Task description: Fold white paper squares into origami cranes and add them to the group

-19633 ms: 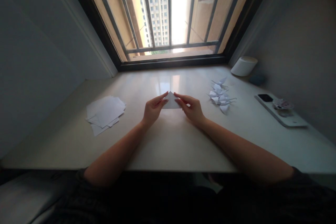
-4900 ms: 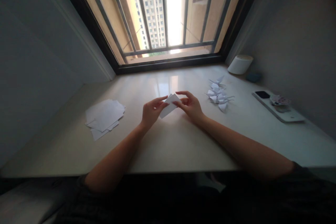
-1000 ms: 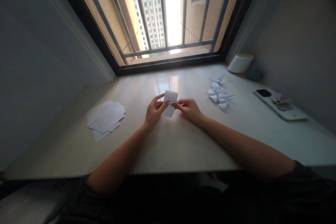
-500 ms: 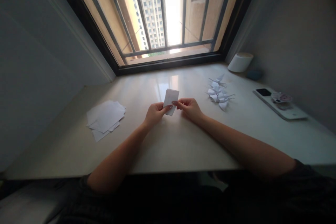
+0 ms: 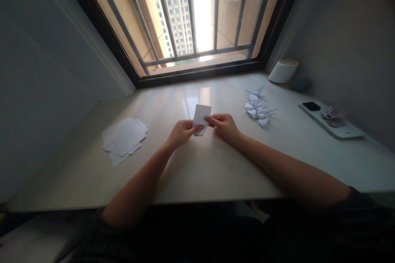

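A small folded white paper (image 5: 201,115) stands upright just above the pale table (image 5: 200,164), held between both hands at the table's middle. My left hand (image 5: 181,132) pinches its lower left edge with curled fingers. My right hand (image 5: 224,125) pinches the lower right edge, thumb and forefinger pressed together on the sheet. The paper's lower part is hidden behind my fingers.
A loose stack of white sheets (image 5: 123,139) lies at the left. Several folded paper cranes (image 5: 258,107) sit at the right. Farther right are a phone on a white tablet (image 5: 331,125), a white cylinder (image 5: 283,70), and the barred window (image 5: 197,20) behind.
Over the last second my left hand slid down from the paper's side to its bottom edge, and the paper stands a little straighter. Earlier it was a flat triangle.
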